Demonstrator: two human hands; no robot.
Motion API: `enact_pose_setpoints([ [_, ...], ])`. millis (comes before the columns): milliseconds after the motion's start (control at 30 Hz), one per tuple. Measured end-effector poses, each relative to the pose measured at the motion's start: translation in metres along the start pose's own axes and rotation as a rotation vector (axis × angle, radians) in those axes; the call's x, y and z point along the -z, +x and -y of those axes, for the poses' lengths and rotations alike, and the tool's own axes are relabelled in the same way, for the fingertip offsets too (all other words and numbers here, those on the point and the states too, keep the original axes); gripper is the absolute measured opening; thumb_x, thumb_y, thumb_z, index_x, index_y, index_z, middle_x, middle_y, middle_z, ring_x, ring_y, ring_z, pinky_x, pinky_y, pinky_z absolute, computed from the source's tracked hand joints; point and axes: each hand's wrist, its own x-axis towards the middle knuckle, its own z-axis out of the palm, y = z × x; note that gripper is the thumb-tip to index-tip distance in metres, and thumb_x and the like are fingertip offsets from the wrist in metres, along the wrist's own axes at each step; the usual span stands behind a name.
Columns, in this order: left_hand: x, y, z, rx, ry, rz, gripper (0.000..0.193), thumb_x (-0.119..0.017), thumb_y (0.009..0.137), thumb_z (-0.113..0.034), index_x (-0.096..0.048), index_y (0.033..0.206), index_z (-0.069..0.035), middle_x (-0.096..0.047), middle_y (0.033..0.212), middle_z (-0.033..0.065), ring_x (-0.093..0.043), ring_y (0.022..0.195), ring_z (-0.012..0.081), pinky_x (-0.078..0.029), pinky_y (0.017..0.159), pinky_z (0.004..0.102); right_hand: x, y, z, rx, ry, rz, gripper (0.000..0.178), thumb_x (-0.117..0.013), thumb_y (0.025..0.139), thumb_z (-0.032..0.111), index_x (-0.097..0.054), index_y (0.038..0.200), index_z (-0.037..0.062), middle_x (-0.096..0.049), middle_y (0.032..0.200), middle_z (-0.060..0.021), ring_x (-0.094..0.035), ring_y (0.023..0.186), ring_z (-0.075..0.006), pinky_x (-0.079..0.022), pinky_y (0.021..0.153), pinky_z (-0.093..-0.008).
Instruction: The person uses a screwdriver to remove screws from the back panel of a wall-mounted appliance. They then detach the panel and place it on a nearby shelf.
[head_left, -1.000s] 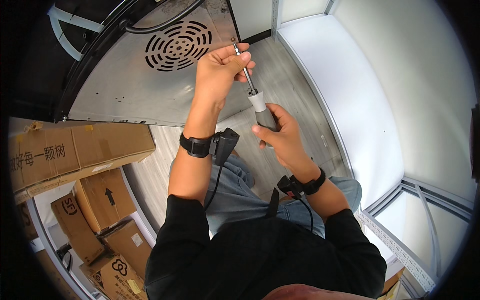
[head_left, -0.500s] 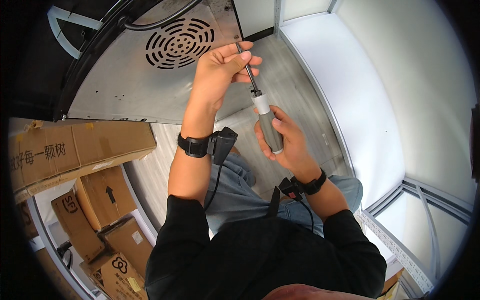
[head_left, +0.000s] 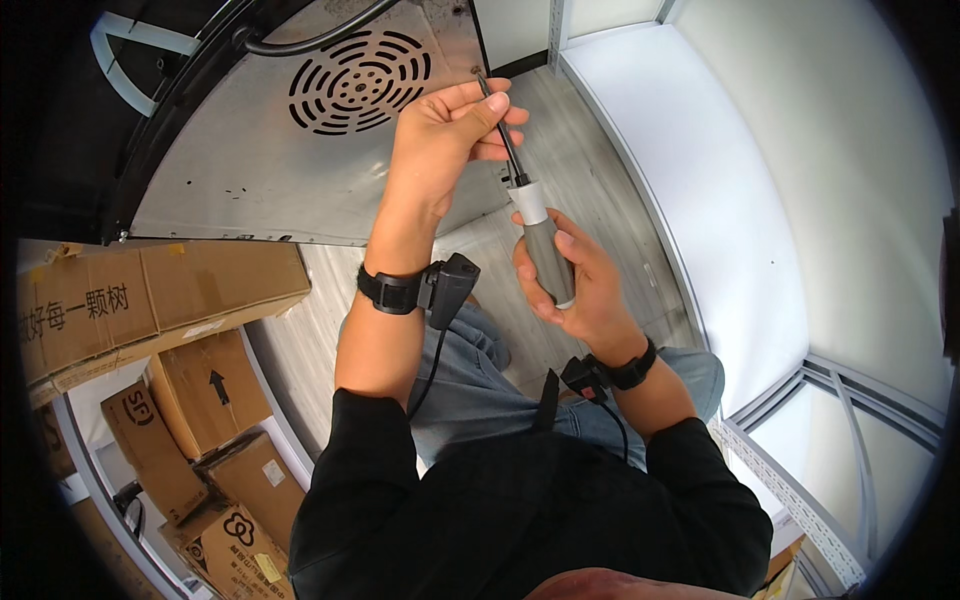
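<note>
A screwdriver (head_left: pixel 548 255) with a grey handle and light collar is held between both hands. My right hand (head_left: pixel 590 285) wraps round the handle. Higher up, my left hand (head_left: pixel 455 125) pinches the dark shaft between thumb and fingers, with the other fingers spread. The tip reaches a screw spot (head_left: pixel 476 71) near the right edge of a metal panel (head_left: pixel 255 170); whether it sits in the screw head is too small to tell. Round vent slots (head_left: pixel 360 85) are cut in the panel, left of my left hand.
A thick black cable (head_left: pixel 320 45) curves over the panel's top. Cardboard boxes (head_left: pixel 220 280) stand at the left, several more on a shelf below. A white shelf (head_left: pixel 680 180) runs along the right, with a metal frame (head_left: pixel 800 500) at the lower right. Grey floor (head_left: pixel 580 170) lies between.
The screwdriver has moved slightly up toward the screw spot, its handle shifting a little right and down. Both hands have moved slightly with it and keep their hold.
</note>
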Motion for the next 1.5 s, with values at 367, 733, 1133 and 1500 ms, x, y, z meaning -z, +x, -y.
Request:
enact_pose_setpoints([
  [367,-0.008,-0.003,0.006,-0.128,-0.003,-0.194,0.025,-0.072,0.083,-0.014,-0.068,0.101,0.003,-0.070,0.083,0.0066,-0.063,0.074,0.0089,-0.046,0.064,0.0216,-0.013,-0.005,0.008,0.001,-0.175,-0.136,0.041,-0.044,0.097,0.026,-0.041,0.126,-0.0029,-0.056,0.084,-0.0140,-0.052,0.047,-0.0169,-0.041,0.038,-0.0264],
  [733,-0.009,0.003,0.004,-0.132,-0.030,-0.220,0.023,-0.073,0.081,-0.011,-0.069,0.099,0.002,-0.070,0.080,0.0068,-0.063,0.070,0.0096,-0.047,0.063,0.0212,-0.029,-0.004,0.009,0.044,-0.397,-0.273,0.048,-0.063,0.088,0.009,-0.038,0.127,-0.0026,-0.055,0.094,-0.0108,-0.057,0.063,-0.0123,-0.044,0.044,-0.0229],
  [1133,-0.005,0.005,0.005,-0.103,0.000,-0.208,0.019,-0.068,0.083,-0.004,-0.068,0.102,0.002,-0.069,0.077,0.0069,-0.062,0.067,0.0103,-0.047,0.061,0.0222,0.004,0.008,-0.001,-0.040,-0.153,-0.076,0.050,-0.059,0.090,0.025,-0.042,0.128,-0.0019,-0.059,0.095,-0.0117,-0.063,0.074,-0.0191,-0.050,0.049,-0.0245],
  [1500,-0.007,0.004,0.004,-0.128,0.017,-0.209,0.022,-0.072,0.082,-0.008,-0.068,0.100,0.004,-0.066,0.069,0.0044,-0.057,0.059,0.0078,-0.045,0.056,0.0205,0.001,-0.001,-0.017,0.090,-0.411,-0.268,0.044,-0.053,0.095,0.024,-0.043,0.130,0.0004,-0.059,0.097,-0.0086,-0.056,0.081,-0.0132,-0.048,0.053,-0.0238],
])
